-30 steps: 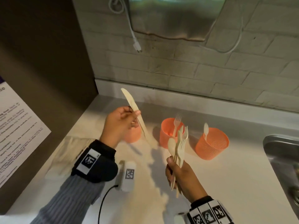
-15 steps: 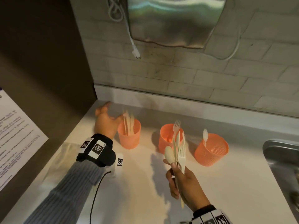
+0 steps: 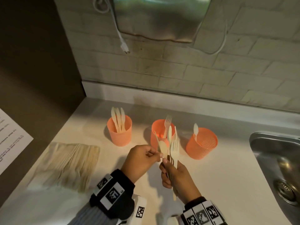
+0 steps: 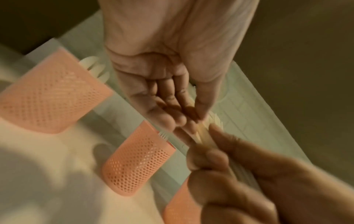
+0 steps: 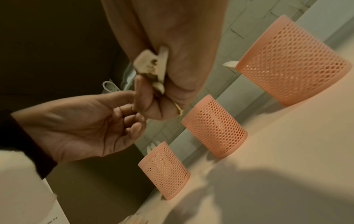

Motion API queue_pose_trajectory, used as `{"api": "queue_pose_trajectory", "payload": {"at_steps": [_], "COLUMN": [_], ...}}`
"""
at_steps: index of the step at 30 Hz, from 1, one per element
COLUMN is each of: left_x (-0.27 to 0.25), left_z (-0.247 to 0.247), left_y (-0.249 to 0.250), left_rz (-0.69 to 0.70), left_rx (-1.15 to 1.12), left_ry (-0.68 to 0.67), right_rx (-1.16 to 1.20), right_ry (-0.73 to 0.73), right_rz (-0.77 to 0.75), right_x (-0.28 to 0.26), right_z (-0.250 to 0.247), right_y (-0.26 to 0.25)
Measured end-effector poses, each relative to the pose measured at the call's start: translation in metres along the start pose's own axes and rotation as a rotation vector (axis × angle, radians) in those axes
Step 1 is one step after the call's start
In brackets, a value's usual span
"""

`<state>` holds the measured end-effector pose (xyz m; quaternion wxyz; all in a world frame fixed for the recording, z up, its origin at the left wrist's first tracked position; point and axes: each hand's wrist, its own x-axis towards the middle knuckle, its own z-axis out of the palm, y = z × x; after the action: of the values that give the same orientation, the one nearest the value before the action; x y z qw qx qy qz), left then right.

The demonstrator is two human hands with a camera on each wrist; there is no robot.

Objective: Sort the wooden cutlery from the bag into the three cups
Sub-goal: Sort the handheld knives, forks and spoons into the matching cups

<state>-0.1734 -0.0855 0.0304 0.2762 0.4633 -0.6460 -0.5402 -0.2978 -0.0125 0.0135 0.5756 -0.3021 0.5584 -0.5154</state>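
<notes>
Three orange mesh cups stand in a row on the counter. The left cup point(image 3: 119, 132) holds knives, the middle cup point(image 3: 158, 135) a fork and the right cup point(image 3: 203, 144) a spoon. My right hand point(image 3: 169, 167) grips a mixed bundle of wooden cutlery point(image 3: 173, 148) upright in front of the middle cup. My left hand point(image 3: 160, 158) pinches a spoon of that bundle just below its bowl. The left wrist view shows the thumb and fingers point(image 4: 197, 112) closed on the wood. The clear bag of cutlery point(image 3: 68, 161) lies flat at the left.
A steel sink point(image 3: 276, 161) is set into the counter at the right. A printed sheet point(image 3: 11, 140) hangs on the dark left wall. A white plug point(image 3: 125, 48) dangles from the brick wall under a metal dispenser point(image 3: 162, 17). A white tagged device point(image 3: 140, 210) lies by my left wrist.
My left hand put the knife in the left cup, let go, and came back right to pinch a piece of the bundle. My right hand kept hold of the bundle.
</notes>
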Motion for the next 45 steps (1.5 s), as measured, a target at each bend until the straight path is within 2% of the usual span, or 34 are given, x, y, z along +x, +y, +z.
{"api": "queue_pose_trajectory", "payload": {"at_steps": [2,11,13,15,18,20,24,26,28,30,32,34,35,36,41,45], "left_x": [0.002,0.002,0.006,0.016,0.039,0.054,0.078,0.080,0.071,0.054,0.031,0.011,0.005,0.002,0.003,0.012], "left_z": [-0.006,-0.019,-0.038,-0.069,-0.115,-0.131,-0.134,-0.131,-0.121,-0.097,-0.064,-0.031,-0.018,-0.006,0.020,0.033], "left_y": [0.003,0.007,0.012,0.019,0.021,0.012,-0.016,-0.023,-0.021,-0.017,-0.010,-0.003,-0.001,-0.001,-0.001,0.014], "left_rz": [-0.051,-0.087,-0.050,0.043,0.155,0.163,0.015,-0.056,-0.015,0.080,0.103,0.071,0.065,0.061,0.048,0.059], "left_rx": [-0.096,-0.140,-0.195,-0.184,0.083,0.189,0.272,0.273,0.243,0.143,0.023,-0.081,-0.128,-0.176,-0.257,-0.337], "left_ry": [0.009,0.070,0.185,0.406,0.722,0.800,0.662,0.647,0.684,0.608,0.335,-0.033,-0.162,-0.237,-0.248,-0.225], "right_rx": [-0.003,-0.150,-0.108,-0.103,-0.177,-0.209,-0.164,-0.103,-0.052,0.005,0.061,0.078,0.068,0.058,0.066,0.053], "right_ry": [-0.010,-0.042,-0.042,-0.007,0.046,0.048,0.024,0.005,-0.013,-0.040,-0.072,-0.105,-0.129,-0.142,-0.141,-0.173], "right_rz": [-0.005,-0.098,-0.076,-0.026,0.053,0.076,0.063,0.039,0.016,0.002,-0.003,-0.002,-0.005,-0.011,-0.067,-0.014], "right_x": [-0.001,-0.001,-0.001,-0.001,-0.001,-0.001,-0.001,-0.002,-0.003,-0.004,-0.005,-0.007,-0.008,-0.010,-0.020,-0.035], "right_z": [0.001,0.007,0.003,-0.003,-0.008,-0.008,-0.006,-0.007,-0.010,-0.012,-0.013,-0.015,-0.015,-0.017,-0.030,-0.054], "right_y": [0.000,0.003,0.004,0.007,0.010,0.009,0.005,0.003,0.003,0.003,0.003,0.002,0.001,0.001,-0.002,-0.001]}}
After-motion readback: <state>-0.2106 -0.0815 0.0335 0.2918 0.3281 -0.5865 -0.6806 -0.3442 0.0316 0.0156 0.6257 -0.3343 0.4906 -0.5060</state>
